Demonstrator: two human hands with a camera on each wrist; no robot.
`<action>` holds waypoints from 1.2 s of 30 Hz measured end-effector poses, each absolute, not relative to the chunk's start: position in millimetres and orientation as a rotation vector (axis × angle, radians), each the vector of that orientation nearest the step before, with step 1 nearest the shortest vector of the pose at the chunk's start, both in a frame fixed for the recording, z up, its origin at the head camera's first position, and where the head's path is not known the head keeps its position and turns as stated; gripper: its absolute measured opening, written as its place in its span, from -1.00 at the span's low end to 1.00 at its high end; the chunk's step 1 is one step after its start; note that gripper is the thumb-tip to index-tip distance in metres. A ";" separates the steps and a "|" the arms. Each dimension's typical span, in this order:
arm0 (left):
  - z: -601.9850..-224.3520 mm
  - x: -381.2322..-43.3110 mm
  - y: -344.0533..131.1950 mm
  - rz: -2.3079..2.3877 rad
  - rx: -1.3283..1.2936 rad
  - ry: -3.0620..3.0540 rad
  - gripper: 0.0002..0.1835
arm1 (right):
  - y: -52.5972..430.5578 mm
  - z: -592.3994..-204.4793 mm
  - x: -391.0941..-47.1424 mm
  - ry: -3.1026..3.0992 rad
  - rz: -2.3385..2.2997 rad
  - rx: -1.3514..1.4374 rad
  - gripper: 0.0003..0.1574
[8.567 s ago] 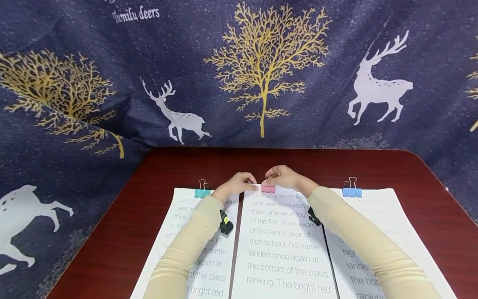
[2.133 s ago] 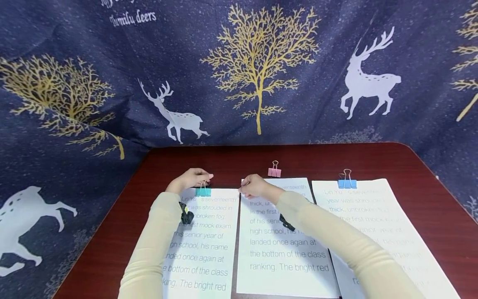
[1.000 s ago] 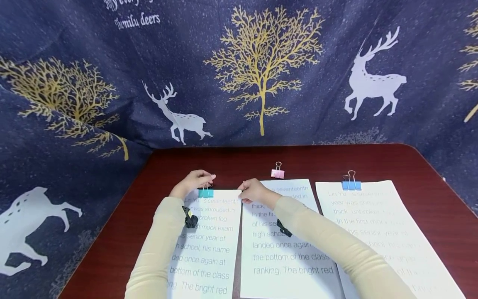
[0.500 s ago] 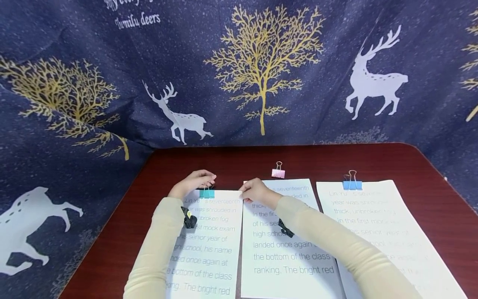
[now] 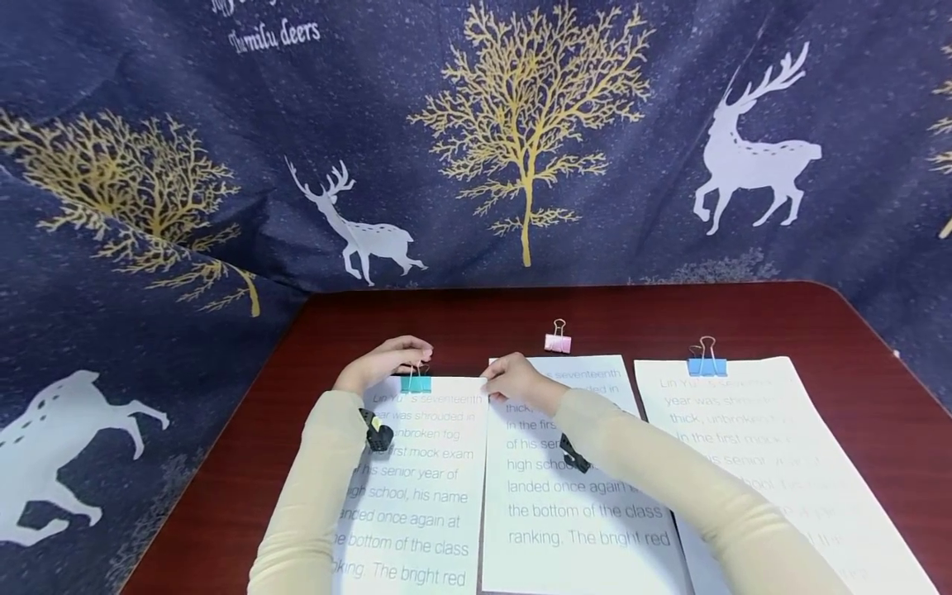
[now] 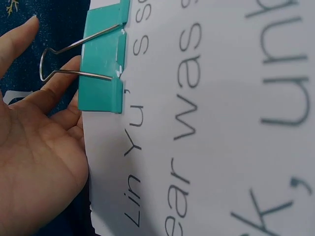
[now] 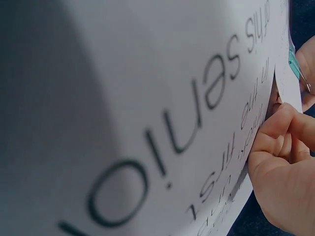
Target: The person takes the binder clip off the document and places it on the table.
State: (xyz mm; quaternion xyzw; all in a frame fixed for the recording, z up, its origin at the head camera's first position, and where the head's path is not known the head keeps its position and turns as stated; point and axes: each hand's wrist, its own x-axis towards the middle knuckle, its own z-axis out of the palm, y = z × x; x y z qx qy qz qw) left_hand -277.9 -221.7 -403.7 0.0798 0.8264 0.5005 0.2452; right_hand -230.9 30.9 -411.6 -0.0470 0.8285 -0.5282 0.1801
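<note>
My left hand is at the top of the left stack of printed paper, beside a teal binder clip clamped on its top edge. In the left wrist view, the palm faces the stack's edge; fingers reach behind the clip, thumb apart from its wire handle. My right hand pinches that stack's top right corner between thumb and fingers, overlapping the middle printed paper. In the right wrist view, the right hand has bent fingers at the paper's edge.
A pink binder clip stands on the dark red table just behind the middle paper. On the right, a blue binder clip holds the top of another printed stack. A patterned cloth hangs behind the table.
Earliest, both hands were at the pink clip on the middle paper. That clip is now off it, on the table behind. Both hands moved left to the left stack and have barely moved since.
</note>
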 end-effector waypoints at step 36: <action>-403.6 -274.7 -223.4 1.376 0.213 2.253 -0.53 | 38.7 -414.7 -231.4 2.245 -1.507 -0.156 -0.82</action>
